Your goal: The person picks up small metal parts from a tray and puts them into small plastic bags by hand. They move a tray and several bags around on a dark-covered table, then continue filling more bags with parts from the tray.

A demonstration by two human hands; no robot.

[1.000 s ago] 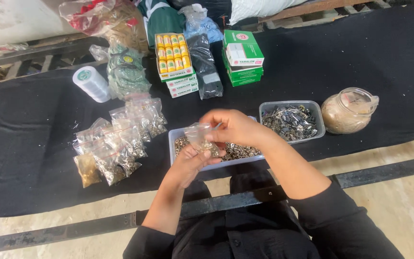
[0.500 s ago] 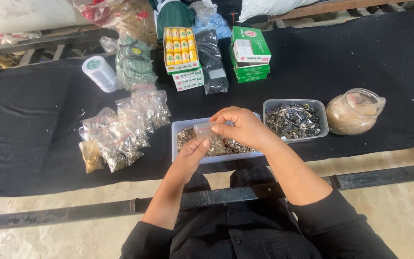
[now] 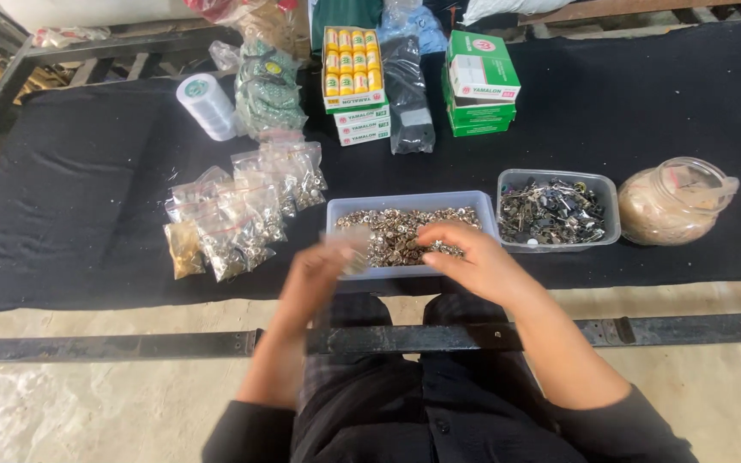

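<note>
Head-camera view: a seated person in dark clothing works at a counter [image 3: 87, 214] draped in black cloth. The left hand [image 3: 315, 279] pinches a small clear plastic bag [image 3: 346, 250] at the near left corner of a shallow grey plastic tray [image 3: 411, 201] heaped with small brass-coloured metal fittings [image 3: 392, 231]; the bag is blurred, and its contents cannot be made out. The right hand [image 3: 469, 257] rests over the near right part of the same tray, its fingers curled down onto the fittings; whether it has anything between its fingertips cannot be told.

Just to the right of that tray stands a second grey plastic tray [image 3: 611, 214] filled with darker, mixed metal parts. Beyond it, near the right end of the counter, sits a clear round plastic jar [image 3: 671, 201] of pale tan contents, lying tilted.

To the left of the first tray lies a cluster of small clear packets [image 3: 237, 210] already holding metal pieces, overlapping one another. Along the far edge of the counter are a white spool of thread [image 3: 207, 105], a stack of boxes with yellow reels [image 3: 352, 77] showing in the top one, a dark plastic bag [image 3: 409, 94] and a stack of green and white cardboard boxes [image 3: 478, 86].
</note>
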